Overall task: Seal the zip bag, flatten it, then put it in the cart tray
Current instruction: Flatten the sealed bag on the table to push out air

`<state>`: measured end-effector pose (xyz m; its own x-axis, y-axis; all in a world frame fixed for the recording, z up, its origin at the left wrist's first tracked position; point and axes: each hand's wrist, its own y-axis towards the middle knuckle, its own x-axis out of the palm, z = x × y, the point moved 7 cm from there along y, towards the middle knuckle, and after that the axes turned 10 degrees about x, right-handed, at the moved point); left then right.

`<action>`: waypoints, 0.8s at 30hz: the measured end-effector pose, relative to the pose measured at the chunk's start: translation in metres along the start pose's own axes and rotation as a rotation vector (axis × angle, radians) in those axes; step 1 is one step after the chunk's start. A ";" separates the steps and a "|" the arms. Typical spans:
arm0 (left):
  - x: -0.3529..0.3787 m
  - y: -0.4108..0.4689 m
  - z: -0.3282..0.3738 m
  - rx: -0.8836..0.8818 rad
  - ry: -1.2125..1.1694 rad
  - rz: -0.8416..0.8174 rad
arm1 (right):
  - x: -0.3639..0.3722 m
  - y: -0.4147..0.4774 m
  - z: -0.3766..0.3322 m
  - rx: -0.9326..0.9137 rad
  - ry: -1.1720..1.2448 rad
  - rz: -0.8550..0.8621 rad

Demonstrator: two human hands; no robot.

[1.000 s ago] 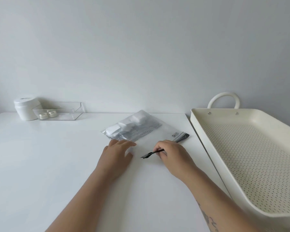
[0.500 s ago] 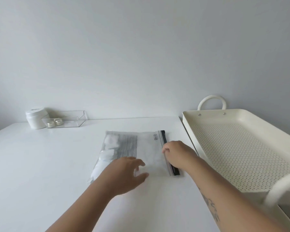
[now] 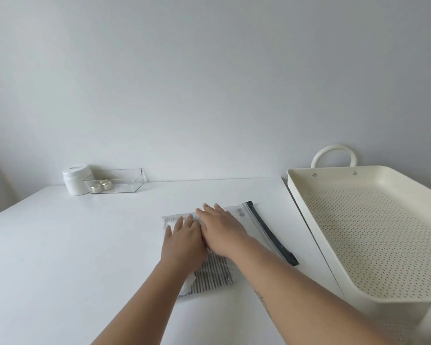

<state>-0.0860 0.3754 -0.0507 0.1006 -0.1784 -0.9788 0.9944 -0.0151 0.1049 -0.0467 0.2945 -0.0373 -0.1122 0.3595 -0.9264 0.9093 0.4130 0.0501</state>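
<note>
Both palms flat on zip bag [image 3: 256, 227]
L hand [image 3: 183, 241] & R hand [image 3: 223, 230] side by side, fingers spread, gripping nothing; bag on table [image 3: 72, 245]; cart tray [image 3: 373, 235] beside.

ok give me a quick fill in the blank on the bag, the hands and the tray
1. Both hands, left hand and right hand, press flat on the ____.
2. The bag's black zip strip runs along the side nearest the ____.
3. The tray holds ____ items.
4. The white jar stands beside a clear ____.

Missing words: bag; tray; no; box
</note>
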 end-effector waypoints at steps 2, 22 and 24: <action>0.006 -0.001 -0.004 0.001 0.021 -0.001 | 0.013 0.007 -0.004 0.005 -0.019 -0.040; 0.018 -0.003 -0.009 0.015 0.119 0.107 | 0.045 0.025 0.049 0.173 -0.140 -0.024; 0.018 -0.002 -0.009 0.019 0.120 0.105 | 0.042 0.027 0.057 0.197 -0.156 -0.015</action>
<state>-0.0861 0.3814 -0.0703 0.2080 -0.0612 -0.9762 0.9776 -0.0210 0.2096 -0.0039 0.2728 -0.0964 -0.0772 0.2149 -0.9736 0.9703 0.2407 -0.0239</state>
